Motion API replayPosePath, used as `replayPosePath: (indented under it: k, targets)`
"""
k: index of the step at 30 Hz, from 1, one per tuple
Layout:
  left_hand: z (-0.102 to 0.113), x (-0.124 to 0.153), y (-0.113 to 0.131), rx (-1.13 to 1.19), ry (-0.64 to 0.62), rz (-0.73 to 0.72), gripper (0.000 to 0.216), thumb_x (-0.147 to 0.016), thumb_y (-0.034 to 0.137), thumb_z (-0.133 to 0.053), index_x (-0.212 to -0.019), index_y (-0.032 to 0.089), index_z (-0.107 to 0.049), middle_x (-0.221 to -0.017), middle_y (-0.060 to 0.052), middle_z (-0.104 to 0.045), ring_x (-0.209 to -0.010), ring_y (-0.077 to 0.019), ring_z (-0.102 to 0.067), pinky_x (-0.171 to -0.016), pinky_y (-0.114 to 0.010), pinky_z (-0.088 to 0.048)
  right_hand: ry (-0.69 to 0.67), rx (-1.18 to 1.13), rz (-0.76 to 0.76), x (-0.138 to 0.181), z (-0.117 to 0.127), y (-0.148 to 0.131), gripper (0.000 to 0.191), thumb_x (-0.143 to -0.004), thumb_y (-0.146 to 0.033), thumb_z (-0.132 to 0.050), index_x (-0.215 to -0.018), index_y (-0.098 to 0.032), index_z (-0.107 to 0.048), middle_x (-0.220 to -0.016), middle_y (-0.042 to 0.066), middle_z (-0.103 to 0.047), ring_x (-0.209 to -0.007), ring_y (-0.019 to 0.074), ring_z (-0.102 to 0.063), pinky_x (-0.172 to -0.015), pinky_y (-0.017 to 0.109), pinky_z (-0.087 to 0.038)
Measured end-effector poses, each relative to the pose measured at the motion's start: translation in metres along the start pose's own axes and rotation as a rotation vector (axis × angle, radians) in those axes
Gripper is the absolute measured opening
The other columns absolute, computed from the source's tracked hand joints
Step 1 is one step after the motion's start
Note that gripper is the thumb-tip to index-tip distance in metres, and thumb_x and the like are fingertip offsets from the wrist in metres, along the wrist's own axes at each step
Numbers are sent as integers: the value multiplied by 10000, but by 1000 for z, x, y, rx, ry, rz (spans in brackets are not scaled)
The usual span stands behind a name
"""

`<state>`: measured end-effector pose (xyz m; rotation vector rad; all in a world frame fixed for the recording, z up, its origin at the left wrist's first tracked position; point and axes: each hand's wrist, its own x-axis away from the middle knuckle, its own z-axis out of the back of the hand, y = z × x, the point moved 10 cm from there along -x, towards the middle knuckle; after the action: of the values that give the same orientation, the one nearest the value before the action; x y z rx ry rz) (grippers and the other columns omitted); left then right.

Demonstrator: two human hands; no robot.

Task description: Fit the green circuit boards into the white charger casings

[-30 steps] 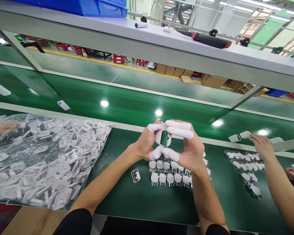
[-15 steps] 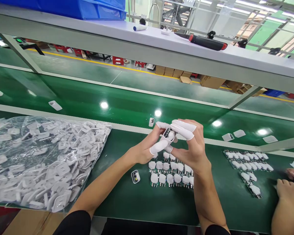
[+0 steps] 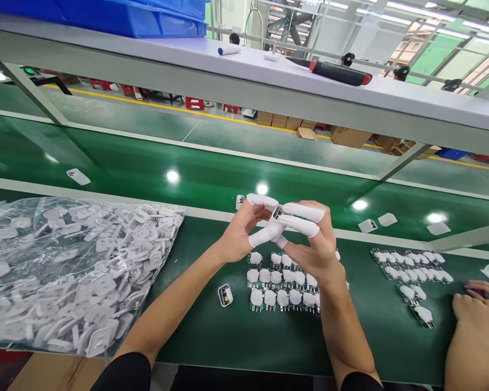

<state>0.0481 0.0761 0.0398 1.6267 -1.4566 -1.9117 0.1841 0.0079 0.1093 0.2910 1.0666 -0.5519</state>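
My left hand (image 3: 244,233) and my right hand (image 3: 309,244) meet above the green bench, fingertips in white finger cots. Together they pinch a small white charger shell (image 3: 276,216), mostly hidden by the fingers. Under the hands lie rows of small circuit boards with white parts (image 3: 283,285). A single open white shell (image 3: 225,295) lies left of them. A clear plastic bag of several white plug covers (image 3: 77,271) sits at the left.
Behind the bench runs a green conveyor belt (image 3: 187,163) carrying white shells (image 3: 78,176) (image 3: 367,225). Another person's hand (image 3: 475,312) rests at the right beside a second batch of boards (image 3: 411,271). An overhead shelf (image 3: 269,70) holds a black-and-red tool (image 3: 338,71).
My hands turned the shell between the fingertips and closed tighter on it. Shells on the belt drifted left. The other person's hand drew back from the belt to the bench edge.
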Motion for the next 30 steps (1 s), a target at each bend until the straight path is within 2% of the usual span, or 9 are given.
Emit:
replayPosePath:
  k: [5,11,14,19,23,27,30]
  targets:
    - [5,1,-2,-31,12,-25,410,-1028,315,-830,-1410,309,-679,-1248,-78,-728,-999,-194,-776,-904,-370,-684,-1,-82,-69,-3,-4,4,586,-936,-159,-875,-1430,-381,-651,-1274,79,-814,-1146,303,-790,-915,524,-683]
    - [10,-8,9,24,48,-63,374,-955,278,-900,-1306,293,-772,-1046,-25,-735,-838,-157,-752,-785,-309,-680,-22,-58,-91,-1,-10,3,669,-946,-160,-864,-1534,-337,-598,-1372,105,-801,-1207,281,-760,-1024,500,-645]
    - [14,-8,11,23,72,-54,433,-889,283,-967,-1290,301,-803,-1038,-20,-763,-766,-136,-731,-745,-288,-676,-119,-56,-157,3,-22,9,519,-959,-182,-844,-1425,-315,-659,-1400,102,-796,-1199,269,-753,-1071,492,-622]
    - [31,0,5,-40,177,-35,525,-763,325,-1061,-1242,306,-845,-1112,-34,-786,-823,-159,-750,-758,-302,-711,-330,55,-217,8,-43,18,238,-980,-249,-811,-1202,-277,-731,-1327,118,-779,-1214,293,-716,-1094,502,-589]
    - [31,0,1,-59,160,18,489,-794,343,-1040,-1242,318,-846,-1124,-50,-792,-862,-194,-759,-743,-327,-731,-325,64,-166,6,-41,18,62,-1064,-285,-697,-1109,-247,-716,-1183,104,-770,-1136,252,-705,-1099,444,-581]
    - [23,-4,11,-58,77,-39,492,-780,296,-1036,-1239,308,-857,-999,-51,-801,-817,-204,-752,-687,-318,-710,-324,77,-101,7,-39,17,107,-1071,-264,-691,-1166,-226,-720,-1245,123,-767,-1141,248,-698,-1136,441,-568]
    - [30,-4,15,-72,146,-34,564,-652,255,-1098,-1170,292,-877,-943,-39,-792,-804,-198,-739,-676,-302,-691,-337,64,-85,10,-40,16,223,-1043,-287,-777,-1256,-268,-715,-1336,124,-778,-1217,269,-709,-1159,486,-572]
